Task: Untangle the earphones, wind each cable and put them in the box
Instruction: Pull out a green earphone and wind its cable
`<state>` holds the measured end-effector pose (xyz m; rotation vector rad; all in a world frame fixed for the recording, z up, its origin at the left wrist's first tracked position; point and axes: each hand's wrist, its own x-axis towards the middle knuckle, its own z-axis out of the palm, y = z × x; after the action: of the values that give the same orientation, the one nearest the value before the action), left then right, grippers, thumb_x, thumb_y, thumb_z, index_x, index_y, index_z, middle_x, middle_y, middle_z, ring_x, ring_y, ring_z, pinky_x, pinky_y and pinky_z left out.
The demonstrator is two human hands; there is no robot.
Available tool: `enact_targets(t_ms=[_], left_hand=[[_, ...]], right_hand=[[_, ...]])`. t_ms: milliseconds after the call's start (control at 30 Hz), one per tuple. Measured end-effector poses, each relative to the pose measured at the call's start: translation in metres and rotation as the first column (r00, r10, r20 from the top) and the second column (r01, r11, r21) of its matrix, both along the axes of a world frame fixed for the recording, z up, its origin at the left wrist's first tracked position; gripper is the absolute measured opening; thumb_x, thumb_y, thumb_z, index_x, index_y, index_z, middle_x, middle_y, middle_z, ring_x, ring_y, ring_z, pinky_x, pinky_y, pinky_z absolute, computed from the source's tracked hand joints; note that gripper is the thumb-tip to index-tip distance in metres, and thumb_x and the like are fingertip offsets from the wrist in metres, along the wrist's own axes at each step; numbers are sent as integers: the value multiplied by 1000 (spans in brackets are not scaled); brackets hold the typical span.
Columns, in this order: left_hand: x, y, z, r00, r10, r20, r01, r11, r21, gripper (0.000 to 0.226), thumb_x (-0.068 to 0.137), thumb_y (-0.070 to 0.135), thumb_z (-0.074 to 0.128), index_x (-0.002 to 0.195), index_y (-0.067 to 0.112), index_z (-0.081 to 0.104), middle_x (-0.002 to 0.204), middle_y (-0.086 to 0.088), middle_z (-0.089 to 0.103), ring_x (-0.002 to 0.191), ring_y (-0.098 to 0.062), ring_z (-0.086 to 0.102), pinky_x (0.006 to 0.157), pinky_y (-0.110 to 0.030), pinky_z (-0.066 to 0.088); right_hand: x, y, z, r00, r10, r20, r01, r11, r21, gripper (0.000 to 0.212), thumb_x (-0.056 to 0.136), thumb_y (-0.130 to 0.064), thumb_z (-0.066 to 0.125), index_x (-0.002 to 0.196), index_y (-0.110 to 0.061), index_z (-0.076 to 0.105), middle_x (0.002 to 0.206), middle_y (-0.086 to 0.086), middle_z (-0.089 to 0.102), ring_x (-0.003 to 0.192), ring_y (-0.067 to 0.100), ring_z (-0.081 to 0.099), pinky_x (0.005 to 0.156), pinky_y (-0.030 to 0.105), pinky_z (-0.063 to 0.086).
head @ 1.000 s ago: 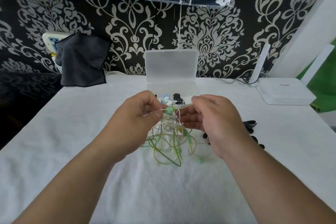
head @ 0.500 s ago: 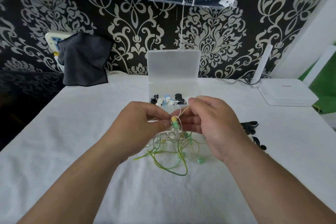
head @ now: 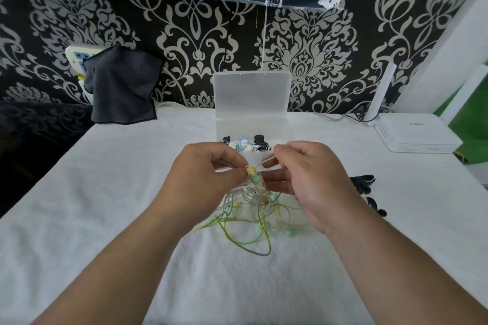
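Above the white table (head: 105, 219), left hand (head: 203, 182) and right hand (head: 309, 182) pinch thin, limp tangled earphones (head: 248, 219); best held by the buds, near the open box (head: 250, 129).

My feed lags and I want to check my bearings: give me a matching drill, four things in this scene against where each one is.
Things:
1. box
2. cloth
3. router
4. tangle

Places:
A. pinched between left hand and right hand
B. far right on the table
C. open, behind the hands
D. back left, hanging

Pairs: 1-C, 2-D, 3-B, 4-A
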<state>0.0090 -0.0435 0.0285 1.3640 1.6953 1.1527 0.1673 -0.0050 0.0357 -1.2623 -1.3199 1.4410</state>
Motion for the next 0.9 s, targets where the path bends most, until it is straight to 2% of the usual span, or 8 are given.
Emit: enact_targets(t_ms=[133,233,367,533,633,733,800,900], left_hand=[[-3,3,-1,991,-2,137,2,1000,-4,11,89,4,69,81,10,66,78,-6,74,72,-21,66,69,-25,50],[-5,4,-1,984,-10,179,20,998,-59,10,94,3,60,85,8,60,85,-4,77,80,-26,65,75,-39,45],[-6,4,-3,995,-25,98,40,987,-157,20,93,0,49,80,12,58,72,4,71,64,-9,54,56,-19,41],[-12,5,-4,995,85,-56,-92,985,-142,20,93,2,42,83,9,58,66,-3,55,33,-2,36,34,-14,25],[-24,9,0,963,259,-80,-264,962,-64,20,93,4,41,81,9,56,61,-3,53,33,-2,40,36,-17,28],[-42,12,4,930,359,-73,-363,931,-38,17,89,9,43,82,3,58,68,-10,55,54,-18,48,53,-29,36],[-51,11,4,916,376,-137,-385,922,-39,20,86,15,45,82,-1,57,70,-14,55,63,-25,45,61,-35,36],[-55,9,2,902,326,-282,-368,923,-110,25,84,20,48,77,-3,56,70,-19,57,64,-29,44,62,-36,35]], right_hand=[[7,4,-4,984,-99,151,99,995,8,28,89,-5,50,65,0,63,71,19,72,59,22,71,42,18,46],[7,5,-4,988,-108,107,107,994,12,41,86,-3,49,49,-12,64,66,13,72,67,29,74,59,32,58],[4,4,2,1000,-11,10,10,1000,15,53,94,-7,47,46,-19,68,76,11,75,76,26,74,76,41,59],[8,6,2,994,-87,63,85,996,36,34,98,-12,46,75,2,66,71,8,73,63,25,72,60,35,54],[16,12,7,976,-200,83,197,980,41,31,97,-14,50,67,-7,55,57,5,62,43,17,52,44,25,35],[29,20,12,957,-290,17,289,957,33,31,96,-15,54,67,-10,44,60,8,41,47,14,31,39,20,21],[40,27,9,949,-292,122,283,955,84,30,93,-17,57,70,-3,44,63,8,39,48,17,30,42,21,21],[53,31,3,857,-121,502,72,991,116,31,86,-21,60,64,-1,53,53,5,53,51,21,39,52,31,32]])
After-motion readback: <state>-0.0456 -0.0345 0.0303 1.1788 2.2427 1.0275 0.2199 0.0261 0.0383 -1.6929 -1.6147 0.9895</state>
